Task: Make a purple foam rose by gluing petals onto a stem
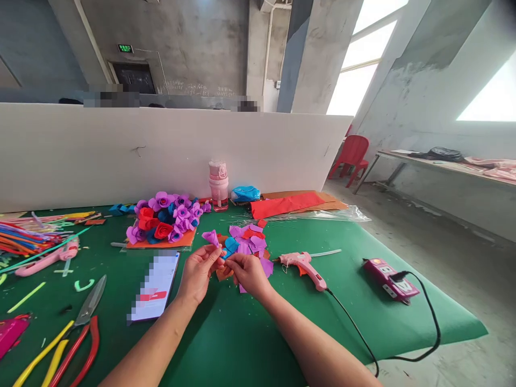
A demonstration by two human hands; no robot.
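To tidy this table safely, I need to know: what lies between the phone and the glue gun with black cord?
In the head view: the left hand, the right hand and a pile of coloured pieces.

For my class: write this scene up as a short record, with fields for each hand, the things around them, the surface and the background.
Left hand: fingertips pinched at a purple petal
Right hand: fingertips pinched close to the other hand's; what they grip is too small to tell
Near both: loose pieces, purple, red, blue and orange
To the right: glue gun, pink, corded
To the left: phone
Beyond: flowers; bottle, upright
Surface: green table
Background: white panel
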